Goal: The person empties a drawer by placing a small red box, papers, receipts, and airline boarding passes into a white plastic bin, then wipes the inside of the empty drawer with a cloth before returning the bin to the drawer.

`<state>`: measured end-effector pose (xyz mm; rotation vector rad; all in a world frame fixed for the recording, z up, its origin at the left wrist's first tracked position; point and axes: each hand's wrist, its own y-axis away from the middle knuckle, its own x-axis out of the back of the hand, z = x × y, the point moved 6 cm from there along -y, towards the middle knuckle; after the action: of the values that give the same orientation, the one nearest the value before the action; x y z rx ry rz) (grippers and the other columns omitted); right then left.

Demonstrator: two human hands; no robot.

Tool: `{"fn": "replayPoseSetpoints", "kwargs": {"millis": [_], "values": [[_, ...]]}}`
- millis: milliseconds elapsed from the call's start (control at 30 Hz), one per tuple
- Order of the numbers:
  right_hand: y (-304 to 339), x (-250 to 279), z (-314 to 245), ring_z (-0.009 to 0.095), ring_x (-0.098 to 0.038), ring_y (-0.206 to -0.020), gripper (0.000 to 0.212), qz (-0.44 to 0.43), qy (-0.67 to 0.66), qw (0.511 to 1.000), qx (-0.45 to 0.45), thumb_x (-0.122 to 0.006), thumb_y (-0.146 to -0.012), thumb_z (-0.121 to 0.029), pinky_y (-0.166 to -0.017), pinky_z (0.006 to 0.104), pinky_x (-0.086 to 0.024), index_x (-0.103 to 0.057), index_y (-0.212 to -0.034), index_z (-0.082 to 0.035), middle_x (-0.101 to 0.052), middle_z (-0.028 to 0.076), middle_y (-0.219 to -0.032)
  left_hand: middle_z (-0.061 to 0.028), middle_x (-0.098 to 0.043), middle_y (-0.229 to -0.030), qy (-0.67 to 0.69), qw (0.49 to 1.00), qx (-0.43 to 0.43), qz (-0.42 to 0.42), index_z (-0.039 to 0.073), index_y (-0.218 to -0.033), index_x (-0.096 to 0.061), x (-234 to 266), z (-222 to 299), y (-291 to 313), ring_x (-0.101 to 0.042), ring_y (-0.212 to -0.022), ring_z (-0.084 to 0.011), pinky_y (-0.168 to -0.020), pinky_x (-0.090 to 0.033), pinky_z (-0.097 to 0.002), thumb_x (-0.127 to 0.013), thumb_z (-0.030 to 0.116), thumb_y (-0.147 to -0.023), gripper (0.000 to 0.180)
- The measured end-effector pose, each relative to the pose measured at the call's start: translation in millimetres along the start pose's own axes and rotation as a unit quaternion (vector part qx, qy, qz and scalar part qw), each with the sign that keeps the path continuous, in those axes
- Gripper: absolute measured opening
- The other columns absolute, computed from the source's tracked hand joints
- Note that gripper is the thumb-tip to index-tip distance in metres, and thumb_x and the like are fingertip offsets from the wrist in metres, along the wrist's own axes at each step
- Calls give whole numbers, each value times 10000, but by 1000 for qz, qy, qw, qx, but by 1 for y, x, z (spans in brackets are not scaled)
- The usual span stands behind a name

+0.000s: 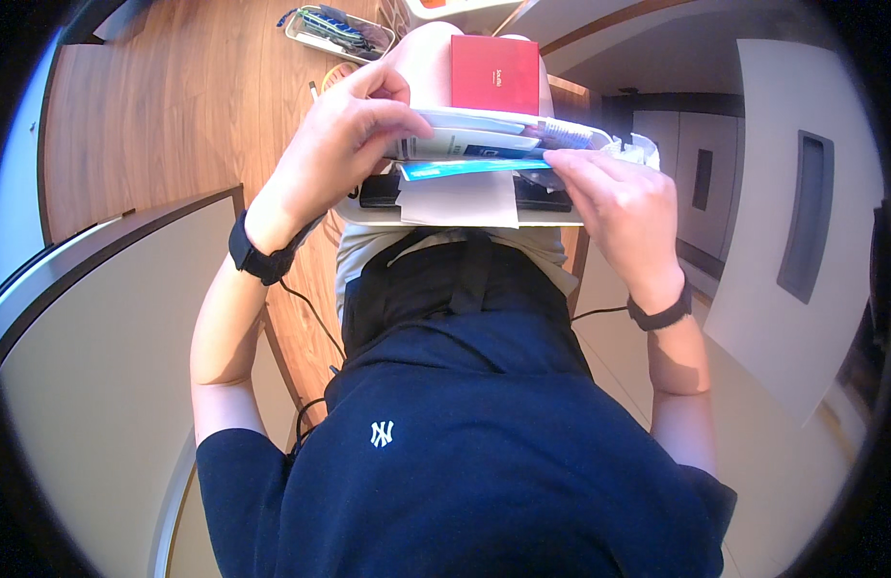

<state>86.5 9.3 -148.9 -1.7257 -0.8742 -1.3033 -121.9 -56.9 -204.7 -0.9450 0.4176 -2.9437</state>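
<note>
my left grip (pixel 341 140) pinched on paper bundle (pixel 447 144) over white tray (pixel 549 220), my right grip (pixel 626 200) closed on bundle's right end, blue sheet (pixel 465 170) also over tray, white sheet (pixel 460 198) across tray's near rim, red box (pixel 493 75) just beyond tray

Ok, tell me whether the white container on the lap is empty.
The container is not empty: a black item lies inside and a white paper overlaps its near rim. Cannot tell if full; other papers hide much.
</note>
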Motion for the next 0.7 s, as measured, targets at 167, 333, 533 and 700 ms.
{"fn": "replayPoseSetpoints", "kwargs": {"millis": [167, 333, 533, 700], "values": [[-1, -15, -4, 173, -659, -657, 95, -36, 46, 998, -9, -620, -816, -112, -548, 295, -499, -687, -883, -113, -681, 16, -789, -123, -486, -946, -7, 999, -5, -43, 65, -991, -649, 0, 27, 4, -522, -902, -283, -755, -474, -355, -759, 201, -702, 338], [-3, -19, -4, 190, -655, -651, 84, -26, 25, 999, -26, -618, -816, -116, -550, 310, -500, -682, -871, -108, -661, 31, -774, -119, -434, -1155, -172, 980, -87, -51, 158, -1049, -616, -10, 49, 21, -382, -1142, -307, -971, -330, -487, -735, 590, -666, 589], [-7, -22, 0, 217, -649, -655, 62, -37, 25, 998, -42, -623, -822, -133, -560, 328, -503, -674, -848, -109, -654, 45, -788, -54, -524, -997, -227, 969, -60, -75, 78, -881, -639, -30, 54, 30, -489, -1014, -248, -905, -376, -413, -744, 204, -695, 247], [-8, -20, 0, 222, -651, -692, 70, -29, -5, 998, -55, -643, -820, -156, -574, 335, -509, -667, -874, -118, -658, 46, -817, -121, -558, -771, -149, 986, 31, 64, 31, -819, -632, -7, 40, 16, -560, -746, -300, -660, -461, -361, -666, 54, -791, 51]]}}
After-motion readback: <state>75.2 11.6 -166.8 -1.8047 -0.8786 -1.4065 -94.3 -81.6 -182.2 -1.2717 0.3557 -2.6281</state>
